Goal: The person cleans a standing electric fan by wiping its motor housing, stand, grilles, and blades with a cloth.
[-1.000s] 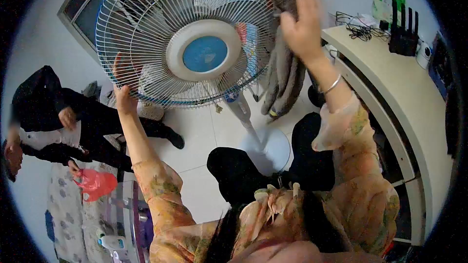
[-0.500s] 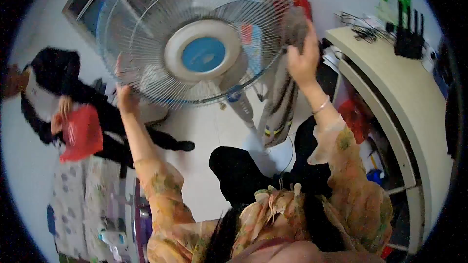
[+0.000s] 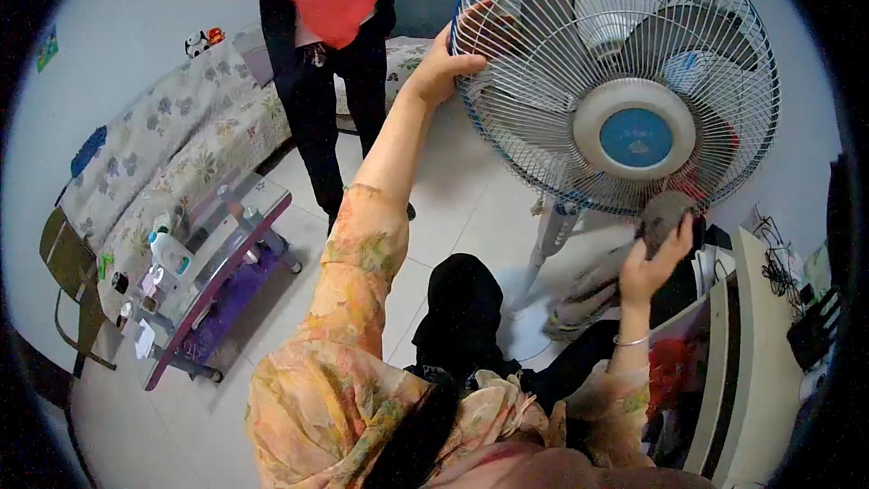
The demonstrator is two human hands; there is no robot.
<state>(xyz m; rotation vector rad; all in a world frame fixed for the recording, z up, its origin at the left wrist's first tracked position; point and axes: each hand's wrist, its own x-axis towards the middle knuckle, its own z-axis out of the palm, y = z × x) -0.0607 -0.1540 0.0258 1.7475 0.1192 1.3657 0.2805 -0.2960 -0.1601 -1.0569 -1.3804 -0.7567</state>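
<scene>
A standing fan (image 3: pixel 635 137) with a blue-rimmed wire cage and a blue centre fills the upper right. My left hand (image 3: pixel 445 68) grips the left rim of the cage, thumb in front and fingers behind the wires. Below the cage, at its lower edge, my right hand (image 3: pixel 656 263) is closed round a bunched part of a grey cloth (image 3: pixel 668 222). The rest of the cloth hangs down beside the fan's stand (image 3: pixel 550 235).
Another person (image 3: pixel 330 81) in dark clothes stands beyond, holding a red plastic bag (image 3: pixel 335 0). A glass table (image 3: pixel 222 249) with bottles stands at left, before a flowered sofa (image 3: pixel 195 140). A pale cabinet (image 3: pixel 760 353) is at right.
The view has turned left, so the fan now appears further right. My right hand has moved with the cloth from the cage's right side to its lower edge. The other person has raised the red bag.
</scene>
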